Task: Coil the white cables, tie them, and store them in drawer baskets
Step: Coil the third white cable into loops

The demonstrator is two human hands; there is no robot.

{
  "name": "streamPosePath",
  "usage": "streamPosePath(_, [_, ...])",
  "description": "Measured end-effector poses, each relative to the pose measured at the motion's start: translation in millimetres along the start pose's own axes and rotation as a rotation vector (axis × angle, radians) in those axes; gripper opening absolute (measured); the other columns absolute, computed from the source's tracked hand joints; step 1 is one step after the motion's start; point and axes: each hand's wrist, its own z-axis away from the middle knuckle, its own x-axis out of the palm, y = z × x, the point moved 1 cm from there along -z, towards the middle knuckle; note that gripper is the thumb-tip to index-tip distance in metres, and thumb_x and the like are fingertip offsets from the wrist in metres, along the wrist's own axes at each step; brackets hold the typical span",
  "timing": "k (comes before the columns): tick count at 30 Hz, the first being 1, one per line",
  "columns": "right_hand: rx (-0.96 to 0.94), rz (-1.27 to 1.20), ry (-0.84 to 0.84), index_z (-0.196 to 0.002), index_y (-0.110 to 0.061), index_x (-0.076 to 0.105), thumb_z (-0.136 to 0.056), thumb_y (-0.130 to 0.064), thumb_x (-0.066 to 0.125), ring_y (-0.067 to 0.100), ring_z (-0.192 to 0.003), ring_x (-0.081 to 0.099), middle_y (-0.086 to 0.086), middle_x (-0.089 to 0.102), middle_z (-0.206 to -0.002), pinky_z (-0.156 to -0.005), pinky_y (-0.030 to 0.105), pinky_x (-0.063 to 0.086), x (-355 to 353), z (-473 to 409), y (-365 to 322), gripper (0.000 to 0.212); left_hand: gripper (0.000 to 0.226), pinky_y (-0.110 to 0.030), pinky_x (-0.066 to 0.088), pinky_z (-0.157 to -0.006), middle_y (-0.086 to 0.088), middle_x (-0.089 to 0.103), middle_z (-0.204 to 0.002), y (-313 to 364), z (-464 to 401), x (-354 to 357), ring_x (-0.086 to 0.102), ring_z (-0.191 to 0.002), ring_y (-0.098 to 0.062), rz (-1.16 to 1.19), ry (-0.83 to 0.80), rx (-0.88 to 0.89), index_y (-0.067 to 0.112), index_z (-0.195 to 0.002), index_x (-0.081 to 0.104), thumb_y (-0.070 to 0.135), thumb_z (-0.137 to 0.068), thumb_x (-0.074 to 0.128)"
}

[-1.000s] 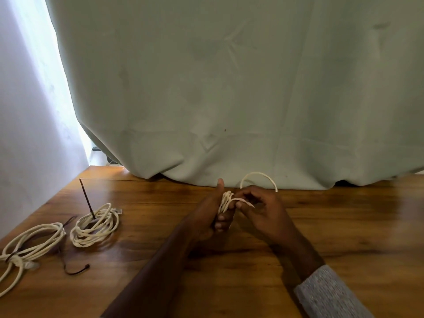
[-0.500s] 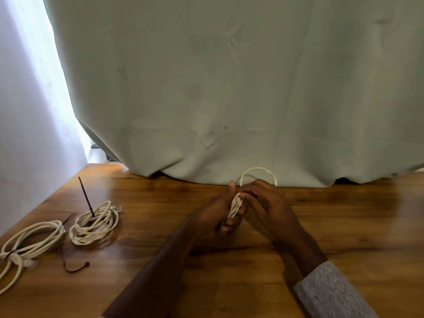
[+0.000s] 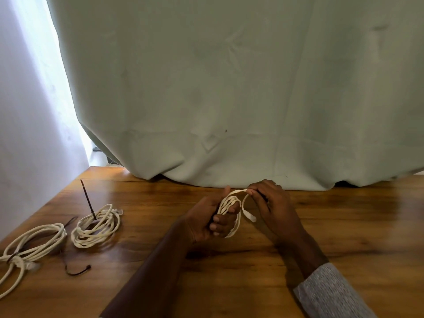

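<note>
The surface (image 3: 344, 226) is warm honey-brown wood with darker grain streaks and a glossy sheen. The cable bundle (image 3: 229, 203) in the left hand (image 3: 206, 221) is cream-white, its connector end (image 3: 251, 217) a paler white. Near the surface's left edge, the coiled cable (image 3: 96, 228) and the looser coil (image 3: 34, 242) are the same cream-white. The ties are dark, perhaps black or deep brown: one tie (image 3: 88, 199) standing in the coil, another tie (image 3: 76, 270) lying nearer the front edge. The curtain (image 3: 229, 88) is plain pale grey-green. The sleeve (image 3: 330, 294) on the right arm is speckled grey.
</note>
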Motion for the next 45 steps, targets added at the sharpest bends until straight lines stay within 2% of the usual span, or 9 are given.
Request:
streamPosePath(9, [-0.005,0.030,0.102,-0.103,-0.016,0.068,-0.101,-0.030,0.046,0.004,-0.088,0.054,-0.015,0.059,-0.097,-0.075,0.030,0.047,-3,1,-3,0.027,0.053,-0.020,0.028,-0.036,0.007,0.031,-0.044,6,2,2,0.027,-0.033,-0.006,0.002,0.129,0.021,0.016,-0.074,0.048,0.056,-0.102,0.028])
streamPosePath(17, [0.005,0.022,0.078,-0.102,-0.018,0.067,-0.102,-0.025,0.049,0.003,-0.086,0.055,-0.015,0.060,-0.095,-0.073,0.032,0.048,-1,0,-6,0.020,0.053,-0.021,0.023,-0.037,0.008,0.033,-0.044,8,2,16,0.028,-0.034,-0.005,-0.043,-0.006,-0.015,0.016,-0.076,0.045,0.058,-0.103,0.026])
streamPosePath(23, [0.048,-0.228,-0.133,-0.097,-0.026,0.063,-0.108,-0.025,0.044,0.014,-0.072,0.064,-0.010,0.066,-0.080,-0.063,0.034,0.051,7,3,-23,0.021,0.050,-0.021,0.026,-0.037,0.007,0.040,-0.043,9,2,19,0.034,-0.032,-0.005,0.099,-0.101,0.060,0.014,-0.078,0.046,0.052,-0.104,0.029])
streamPosePath(29, [0.057,-0.242,-0.205,-0.120,-0.023,0.066,-0.106,-0.028,0.043,0.012,-0.087,0.070,-0.007,0.074,-0.099,-0.076,0.042,0.056,16,4,-22,0.027,0.046,-0.020,0.029,-0.039,0.007,0.047,-0.046,14,4,19,0.044,-0.036,-0.003,0.192,-0.119,0.271,0.002,-0.099,0.060,0.044,-0.102,0.044])
streamPosePath(33, [0.067,-0.185,-0.308,-0.121,-0.029,0.064,-0.105,-0.035,0.042,0.001,-0.082,0.066,-0.015,0.071,-0.092,-0.071,0.023,0.053,21,6,-26,0.029,0.057,-0.019,0.037,-0.039,0.008,0.046,-0.043,24,7,17,0.043,-0.034,-0.002,0.225,0.018,0.408,-0.008,-0.121,0.062,0.039,-0.102,0.037])
streamPosePath(34, [0.075,-0.183,-0.336,-0.119,-0.031,0.063,-0.105,-0.032,0.043,-0.003,-0.081,0.064,-0.020,0.067,-0.087,-0.067,0.013,0.047,22,6,-29,0.024,0.060,-0.018,0.037,-0.038,0.008,0.045,-0.042,25,10,16,0.041,-0.033,-0.002,0.229,0.058,0.427,-0.009,-0.125,0.060,0.040,-0.102,0.036])
streamPosePath(37, [0.104,-0.128,-0.417,-0.118,-0.030,0.059,-0.105,-0.018,0.047,-0.013,-0.076,0.059,-0.029,0.055,-0.077,-0.065,0.007,0.044,29,4,-34,0.022,0.066,-0.017,0.036,-0.037,0.008,0.043,-0.041,26,14,16,0.040,-0.031,-0.003,0.237,0.097,0.452,-0.013,-0.134,0.051,0.043,-0.101,0.036])
streamPosePath(41, [0.101,0.000,-0.481,-0.122,-0.023,0.062,-0.106,-0.022,0.047,-0.007,-0.063,0.056,-0.026,0.054,-0.076,-0.056,0.010,0.040,35,4,-30,0.022,0.069,-0.017,0.037,-0.038,0.007,0.042,-0.041,27,13,20,0.039,-0.031,-0.004,0.249,0.161,0.486,-0.012,-0.137,0.047,0.045,-0.101,0.037])
streamPosePath(45, [-0.003,0.170,-0.560,-0.122,-0.024,0.059,-0.104,-0.041,0.047,0.008,-0.062,0.054,-0.001,0.069,-0.088,-0.057,0.027,0.045,40,8,-32,0.028,0.068,-0.017,0.043,-0.045,0.005,0.047,-0.048,32,13,18,0.046,-0.038,-0.005,0.299,0.353,0.586,-0.010,-0.135,0.047,0.047,-0.100,0.034])
